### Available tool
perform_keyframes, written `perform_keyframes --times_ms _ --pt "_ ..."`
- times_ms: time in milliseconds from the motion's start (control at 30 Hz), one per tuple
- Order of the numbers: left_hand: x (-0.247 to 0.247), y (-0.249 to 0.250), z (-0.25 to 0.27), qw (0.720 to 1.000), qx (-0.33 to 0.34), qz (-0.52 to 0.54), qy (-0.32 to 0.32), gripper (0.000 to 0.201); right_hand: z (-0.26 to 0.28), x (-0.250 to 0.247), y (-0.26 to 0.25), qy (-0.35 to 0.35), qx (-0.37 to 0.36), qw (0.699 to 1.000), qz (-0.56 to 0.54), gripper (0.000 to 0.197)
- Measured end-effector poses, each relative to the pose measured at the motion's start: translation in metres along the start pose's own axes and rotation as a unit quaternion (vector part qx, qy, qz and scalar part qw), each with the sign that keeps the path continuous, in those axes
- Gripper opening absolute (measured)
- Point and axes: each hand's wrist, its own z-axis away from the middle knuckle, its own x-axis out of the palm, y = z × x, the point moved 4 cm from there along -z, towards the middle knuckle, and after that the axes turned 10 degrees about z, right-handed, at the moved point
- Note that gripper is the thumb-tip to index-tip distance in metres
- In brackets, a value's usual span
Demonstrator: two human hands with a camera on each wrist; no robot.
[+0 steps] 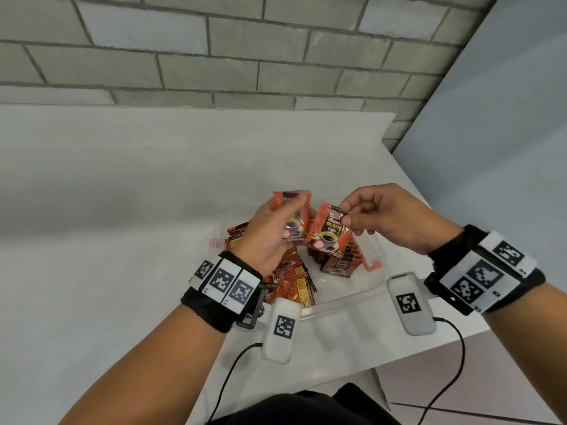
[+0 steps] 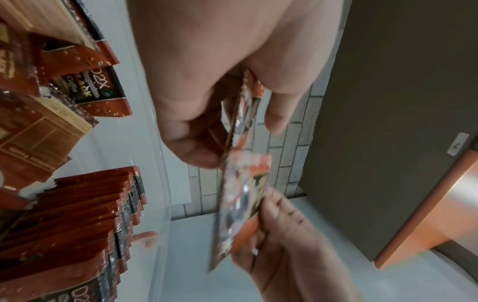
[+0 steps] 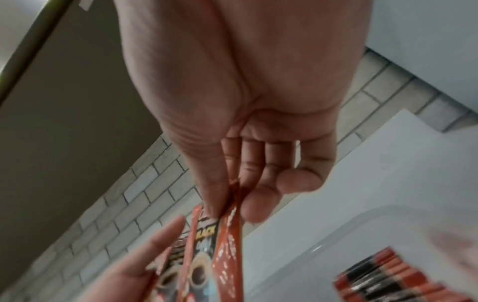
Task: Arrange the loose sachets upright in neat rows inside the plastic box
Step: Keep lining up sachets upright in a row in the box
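Sachets, orange-red foil coffee ones, loose at near left of clear plastic box on white worktop; upright row at right. Above box, left hand gripping small stack — fingers curled round it. Just beside, right hand pinching single sachet by top corner, thumb against fingers.

An indoor room of unclear kind, perhaps an office or pantry corner: a white table stands against a grey brick-pattern wall, with a tiled floor beneath.
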Motion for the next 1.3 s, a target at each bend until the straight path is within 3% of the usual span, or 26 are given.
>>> perform_keyframes --times_ms 133,267,567,700,867,1033,1300 --pt "-0.018 0.008 -0.002 0.996 0.026 0.05 0.071 0.023 0.004 0.012 0.024 -0.058 0.029 0.984 0.166 0.011" --pt "-0.021 0.009 -0.001 0.995 0.025 0.049 0.078 0.015 0.003 0.037 0.042 -0.083 0.005 0.931 0.356 0.012" --pt "-0.022 0.009 0.002 0.996 0.024 0.044 0.072 0.011 -0.005 0.05 0.054 -0.068 0.016 0.853 0.517 0.009" --pt "-0.022 0.009 0.002 0.996 0.023 0.038 0.076 0.01 -0.007 0.052 0.054 -0.072 0.017 0.827 0.557 0.021" --pt "-0.022 0.007 0.001 0.996 0.016 0.036 0.076 0.01 -0.009 0.055 0.05 -0.075 0.009 0.791 0.607 0.01" --pt "-0.022 0.006 0.001 0.997 0.013 0.033 0.074 0.011 -0.011 0.058 0.052 -0.075 0.019 0.784 0.615 0.009" --pt "-0.022 0.006 0.001 0.997 0.013 0.034 0.073 0.013 -0.01 0.055 0.054 -0.055 0.016 0.808 0.586 0.008"
